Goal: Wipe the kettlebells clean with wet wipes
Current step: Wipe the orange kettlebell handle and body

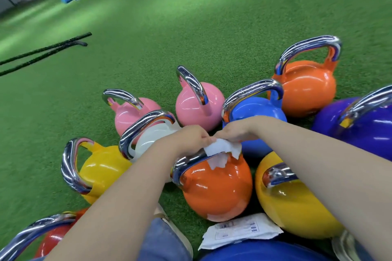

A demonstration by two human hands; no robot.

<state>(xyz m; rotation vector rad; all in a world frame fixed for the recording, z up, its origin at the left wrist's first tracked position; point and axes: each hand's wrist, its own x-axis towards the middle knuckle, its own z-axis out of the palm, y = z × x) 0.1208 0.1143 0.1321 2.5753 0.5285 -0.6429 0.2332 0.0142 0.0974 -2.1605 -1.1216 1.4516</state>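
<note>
Green turf (191, 27), two pink kettlebells (199, 106), one wet wipe (222, 147).

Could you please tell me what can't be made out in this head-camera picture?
- Fingertips of the left hand and right hand: hidden behind the hands and the wipe.
- Print on the wipes pack: too small.
- Handle of the near orange kettlebell: partly covered by wipe and arm.
- Red kettlebell: cut off by the bottom edge.
</note>
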